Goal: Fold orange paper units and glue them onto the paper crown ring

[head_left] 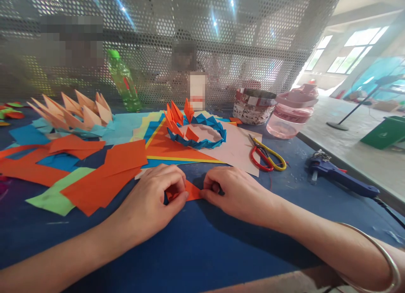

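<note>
We list one orange paper triangle (192,191) on the blue tabletop (164,255): left hand (152,200) and right hand (236,193) pinch its opposite corners, fingers curled, forearms angled inward. A folded paper ring (209,124) lies beyond the triangle.

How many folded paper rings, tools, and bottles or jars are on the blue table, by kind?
Folded paper rings: 2 (peach-and-blue, orange-and-blue)
Scissors: 1 (red-and-yellow-handled)
Hot glue gun: 1 (blue)
Bottle: 1 (green plastic)
Jars or tins: 2 (pink plastic jar, paper-wrapped tin)
Total: 7
Not counted: blurred white item, unidentifiable.
</note>
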A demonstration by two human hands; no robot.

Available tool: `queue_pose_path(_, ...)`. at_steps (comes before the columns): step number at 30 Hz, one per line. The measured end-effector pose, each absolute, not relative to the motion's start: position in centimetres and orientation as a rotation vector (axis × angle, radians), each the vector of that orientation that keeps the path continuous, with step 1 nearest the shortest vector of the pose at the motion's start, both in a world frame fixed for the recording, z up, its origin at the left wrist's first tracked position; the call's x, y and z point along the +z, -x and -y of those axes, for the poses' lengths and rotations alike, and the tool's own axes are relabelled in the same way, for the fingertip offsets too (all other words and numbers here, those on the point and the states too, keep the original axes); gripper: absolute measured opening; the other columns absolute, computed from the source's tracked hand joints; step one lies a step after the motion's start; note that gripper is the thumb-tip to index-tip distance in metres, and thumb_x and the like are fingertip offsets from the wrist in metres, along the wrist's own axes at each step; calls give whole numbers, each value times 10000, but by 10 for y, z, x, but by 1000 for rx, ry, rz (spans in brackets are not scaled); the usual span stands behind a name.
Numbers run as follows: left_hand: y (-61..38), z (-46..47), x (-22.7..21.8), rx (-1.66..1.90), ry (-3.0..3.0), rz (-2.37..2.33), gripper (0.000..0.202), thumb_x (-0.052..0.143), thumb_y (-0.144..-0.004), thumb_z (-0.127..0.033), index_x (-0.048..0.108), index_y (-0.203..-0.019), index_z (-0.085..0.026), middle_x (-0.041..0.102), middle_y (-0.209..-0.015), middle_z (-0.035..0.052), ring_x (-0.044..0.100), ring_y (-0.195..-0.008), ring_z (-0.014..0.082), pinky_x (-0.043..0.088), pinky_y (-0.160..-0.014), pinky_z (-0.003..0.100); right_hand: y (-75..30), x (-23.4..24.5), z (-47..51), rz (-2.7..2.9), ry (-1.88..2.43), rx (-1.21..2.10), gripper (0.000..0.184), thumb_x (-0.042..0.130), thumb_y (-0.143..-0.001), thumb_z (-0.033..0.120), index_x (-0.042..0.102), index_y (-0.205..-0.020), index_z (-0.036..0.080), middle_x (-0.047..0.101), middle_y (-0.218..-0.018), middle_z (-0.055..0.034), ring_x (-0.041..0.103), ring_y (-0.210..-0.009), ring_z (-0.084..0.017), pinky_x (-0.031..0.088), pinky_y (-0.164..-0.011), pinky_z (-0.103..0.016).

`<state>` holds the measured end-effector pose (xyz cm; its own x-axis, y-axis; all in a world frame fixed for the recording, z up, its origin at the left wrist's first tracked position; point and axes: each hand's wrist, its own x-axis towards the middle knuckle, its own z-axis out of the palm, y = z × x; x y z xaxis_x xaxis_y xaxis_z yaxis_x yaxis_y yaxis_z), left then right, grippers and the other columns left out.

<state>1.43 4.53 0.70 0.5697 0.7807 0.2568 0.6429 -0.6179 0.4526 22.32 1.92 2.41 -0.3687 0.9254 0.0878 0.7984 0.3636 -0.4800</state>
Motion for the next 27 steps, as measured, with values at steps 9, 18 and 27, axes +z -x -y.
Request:
queue_pose_path(9, -13, -44, 7, 663, -2541, -1127, 134, 507, -894, -219, 555, -1007, -272, 626, -1019, -6, 571, -967, 216, 424, -821, 380, -226, 23, -20, 2286, 1470, 507, 88, 645, -832, 241, 575, -863, 198, 632, -756, 33, 519, -669, -111, 295, -589, -239)
queue_pose_path(18, -8, -42, 5, 677, -2705, -1041, 326, 427, -893, -91, 522, -1122, -303, 571, -1156, 6, 531, -1095, 211, 414, -901, 378, -227, 24, -19, 2308, 1418, 532, 123, 629, -832, 162, 563, -927, 202, 603, -770, 37, 513, -677, -114, 327, -622, -236)
queue_pose_path(27, -6, -38, 8, 721, -2872, -1105, 369, 445, -871, -66, 482, -1198, -233, 585, -1200, 50, 517, -1141, 226, 381, -984, 391, -228, 18, -22, 2372, 1260, 535, 249, 587, -859, 118, 614, -1072, 244, 623, -872, 14, 559, -796, -130, 380, -715, -237)
